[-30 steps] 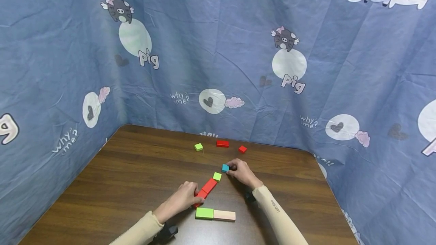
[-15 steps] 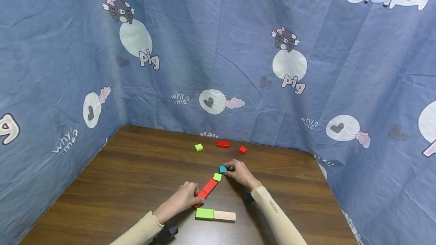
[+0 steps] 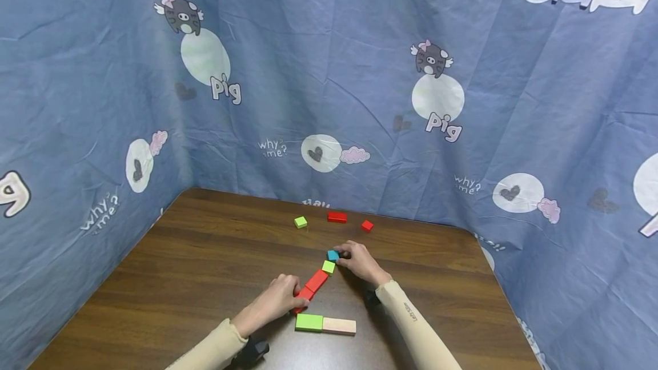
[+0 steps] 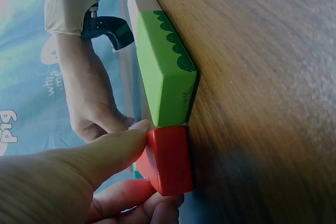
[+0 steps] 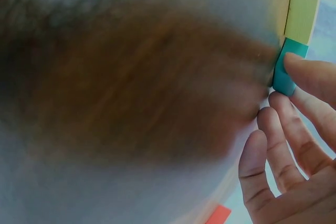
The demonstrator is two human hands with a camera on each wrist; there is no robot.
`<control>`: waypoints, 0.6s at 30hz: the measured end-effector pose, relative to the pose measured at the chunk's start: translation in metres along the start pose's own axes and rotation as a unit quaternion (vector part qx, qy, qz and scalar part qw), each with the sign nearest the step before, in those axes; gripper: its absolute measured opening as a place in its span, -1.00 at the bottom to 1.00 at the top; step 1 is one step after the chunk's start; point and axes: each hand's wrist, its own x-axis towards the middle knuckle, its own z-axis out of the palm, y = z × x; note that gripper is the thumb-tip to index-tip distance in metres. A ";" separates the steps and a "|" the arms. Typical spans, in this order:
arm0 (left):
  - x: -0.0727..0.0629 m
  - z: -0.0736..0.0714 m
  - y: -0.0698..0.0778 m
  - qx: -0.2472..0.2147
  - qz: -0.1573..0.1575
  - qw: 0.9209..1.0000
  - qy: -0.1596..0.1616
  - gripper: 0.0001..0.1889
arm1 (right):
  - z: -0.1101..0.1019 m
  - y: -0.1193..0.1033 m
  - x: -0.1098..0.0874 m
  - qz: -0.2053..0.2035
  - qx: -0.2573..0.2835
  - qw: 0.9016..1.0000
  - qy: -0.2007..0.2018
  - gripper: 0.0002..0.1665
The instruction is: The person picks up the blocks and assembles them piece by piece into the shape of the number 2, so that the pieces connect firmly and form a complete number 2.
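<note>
On the table [image 3: 180,256], left hand [image 3: 277,296] grips a red block [image 4: 174,158]; right hand [image 3: 360,260], farther out, pinches a blue block [image 3: 332,255].

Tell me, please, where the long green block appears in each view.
Head: the long green block is near the bottom, just left of centre.
Left wrist: the long green block, upper middle.
Right wrist: not in it.
Shared landmark: the right hand, in all three.
</note>
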 end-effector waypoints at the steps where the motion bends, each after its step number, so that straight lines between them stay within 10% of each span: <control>1: 0.000 0.000 0.000 0.000 -0.001 1.000 0.000 -0.66 | 0.000 0.000 0.000 0.002 -0.002 1.000 -0.001 -0.62; 18: -0.001 -0.003 0.004 -0.004 -0.009 1.000 -0.010 -0.66 | -0.001 -0.003 0.002 0.019 -0.009 1.000 -0.019 -0.59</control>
